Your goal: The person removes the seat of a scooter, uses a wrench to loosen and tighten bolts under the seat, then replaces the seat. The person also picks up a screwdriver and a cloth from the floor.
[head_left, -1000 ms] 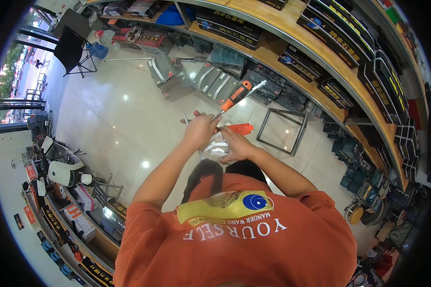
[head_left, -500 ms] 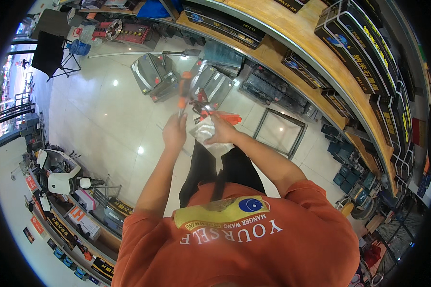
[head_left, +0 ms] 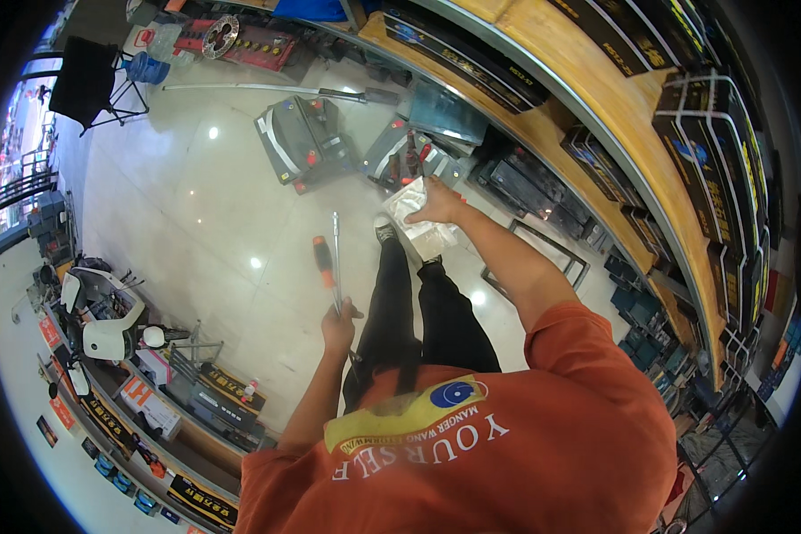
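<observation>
My left hand (head_left: pixel 339 326) is closed low beside my left leg. It grips a screwdriver with an orange and black handle (head_left: pixel 323 259) and a long shiny metal rod (head_left: pixel 336 242), both pointing away from me. Farther ahead and to the right, my right hand (head_left: pixel 438 203) is closed on a crumpled silvery-white packet (head_left: pixel 430 237). Just past its fingers shows a dark tool with reddish parts (head_left: pixel 410 162), whose kind I cannot make out; whether the hand holds it too is unclear. Behind it, a grey battery (head_left: pixel 382 153) stands on the floor.
Another grey battery (head_left: pixel 297 141) stands ahead, with a long metal bar (head_left: pixel 267 88) beyond it. A metal frame (head_left: pixel 571 265) lies right of my legs. Shelves with black boxes (head_left: pixel 699 147) line the right side. At left are a white scooter (head_left: pixel 111 336) and a black folding chair (head_left: pixel 84 91).
My left hand has come down and back toward my body with the screwdriver and rod. My right hand has moved forward and right with the packet, so the hands are farther apart.
</observation>
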Motion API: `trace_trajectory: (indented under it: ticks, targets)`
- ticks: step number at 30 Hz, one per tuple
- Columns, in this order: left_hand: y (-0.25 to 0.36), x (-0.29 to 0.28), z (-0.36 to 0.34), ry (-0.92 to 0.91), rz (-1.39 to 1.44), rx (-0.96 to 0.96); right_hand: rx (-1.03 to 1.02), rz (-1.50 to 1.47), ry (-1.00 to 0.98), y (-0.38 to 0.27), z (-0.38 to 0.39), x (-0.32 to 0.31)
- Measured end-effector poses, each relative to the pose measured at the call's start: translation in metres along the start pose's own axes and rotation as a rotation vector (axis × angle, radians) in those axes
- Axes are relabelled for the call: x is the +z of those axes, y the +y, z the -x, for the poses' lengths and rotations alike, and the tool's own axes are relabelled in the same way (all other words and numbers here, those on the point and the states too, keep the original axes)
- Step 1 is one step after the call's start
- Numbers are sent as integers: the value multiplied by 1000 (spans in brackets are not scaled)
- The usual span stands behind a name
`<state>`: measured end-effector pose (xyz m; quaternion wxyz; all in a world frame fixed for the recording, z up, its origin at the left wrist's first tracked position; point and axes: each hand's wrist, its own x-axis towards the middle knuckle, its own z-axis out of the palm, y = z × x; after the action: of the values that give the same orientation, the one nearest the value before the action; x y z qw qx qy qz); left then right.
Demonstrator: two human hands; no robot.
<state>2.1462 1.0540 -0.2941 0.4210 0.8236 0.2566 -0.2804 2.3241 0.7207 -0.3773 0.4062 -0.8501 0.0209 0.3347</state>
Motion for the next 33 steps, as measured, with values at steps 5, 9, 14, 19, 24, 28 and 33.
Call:
trace_trajectory:
  ticks: [5, 9, 14, 19, 24, 28, 33]
  targets:
    - [29, -13, -10, -57, -65, -6, -21, 211, 165, 26, -55, -1]
    - [28, -19, -14, -49, -6, -66, 32, 146, 29, 15, -96, -32]
    - [21, -27, -28, -61, 15, -126, 103, 177, 140, 4, -138, -52]
    - [11, -29, -42, -45, 89, -99, 228, 129, 327, 18, -180, -65]
    - [22, -29, -45, -44, 71, -192, 283, -97, 297, -4, -167, -78]
    - [28, -27, -48, -86, 76, -285, 374, -73, 338, 0, -129, -38]
    - [26, -27, -49, -108, 91, -220, 351, -334, 212, -23, -72, -19]
